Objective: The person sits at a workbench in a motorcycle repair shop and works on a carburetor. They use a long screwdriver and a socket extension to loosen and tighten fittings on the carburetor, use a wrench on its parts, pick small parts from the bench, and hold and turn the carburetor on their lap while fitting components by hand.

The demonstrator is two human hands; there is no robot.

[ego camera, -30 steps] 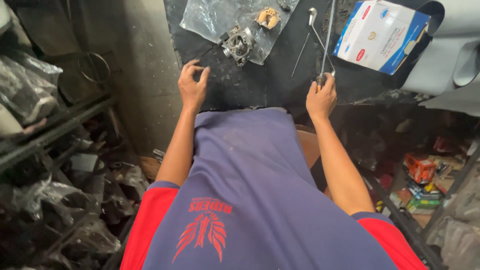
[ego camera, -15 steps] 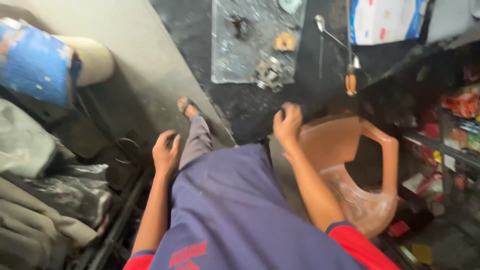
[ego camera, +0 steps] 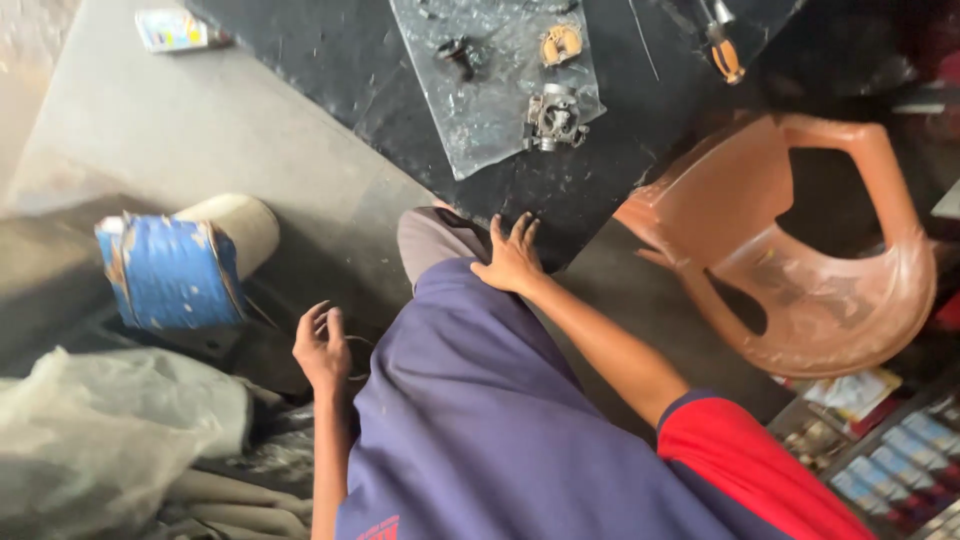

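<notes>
Right hand (ego camera: 512,262) rests flat, fingers spread and empty, at the near edge of the black mat (ego camera: 300,50), left hand (ego camera: 322,348) hangs loosely curled holding nothing; risk: a careless lean or sweep could knock the carburettor (ego camera: 553,119) off its clear plastic sheet (ego camera: 480,120) just beyond.

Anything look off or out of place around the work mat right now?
Yes. The brown plastic chair lies tipped on its side beside the black mat. A blue-wrapped roll also lies on the floor, its wrapping torn at the edges. The carburetor sits on its clear sheet.
</notes>
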